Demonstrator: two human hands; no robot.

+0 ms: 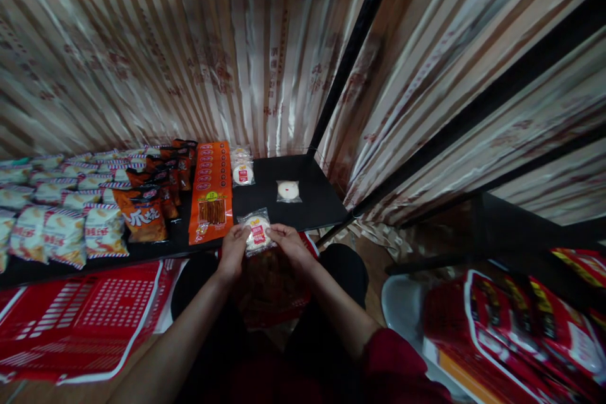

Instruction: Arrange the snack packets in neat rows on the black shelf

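Between my two hands is a rice cracker packet [257,231], round and white in clear wrap with a red label. My left hand [233,249] pinches its left edge, and my right hand [290,242] grips the right edge. The packet is held over the front edge of the black shelf [312,218]. Behind it on the shelf lies a single similar white packet [288,190], with a small red mark showing. More of these packets [243,173] sit in a row beside the flat orange snack pack [211,192].
Orange and black snack bags [144,214] and rows of white snack bags [66,237] fill the shelf's left side. Below is a red basket [95,315]; another red container [269,287] is between my knees. Black posts [353,50] rise before the curtain. Red packages [534,322] lie right.
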